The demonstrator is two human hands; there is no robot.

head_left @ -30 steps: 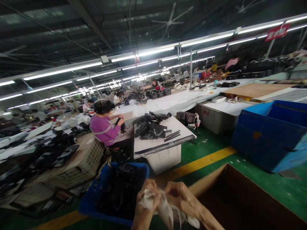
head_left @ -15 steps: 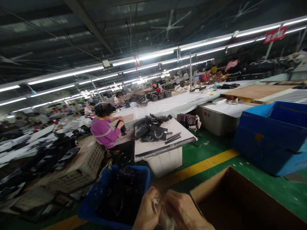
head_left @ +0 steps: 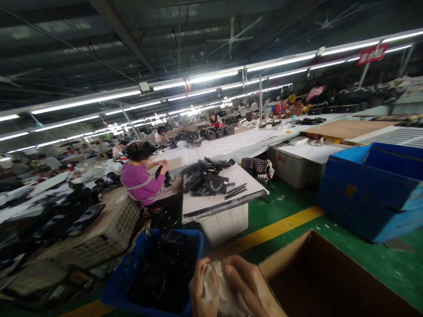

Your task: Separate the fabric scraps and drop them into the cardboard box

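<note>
Workshop floor; hands (head_left: pixel 228 288) bunch white paper (head_left: pixel 216 286)

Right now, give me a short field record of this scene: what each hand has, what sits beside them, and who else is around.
left hand: closed on the white crumpled material
right hand: also closed on the white crumpled material, fingers over its top
below left: blue crate with dark pieces inside
below right: open cardboard box, inside in shadow
floor: green, with a yellow line
ahead: white worktable with a pile of black parts
co-worker: seated person in a purple top, hands at the table
far right: large blue bin
</note>
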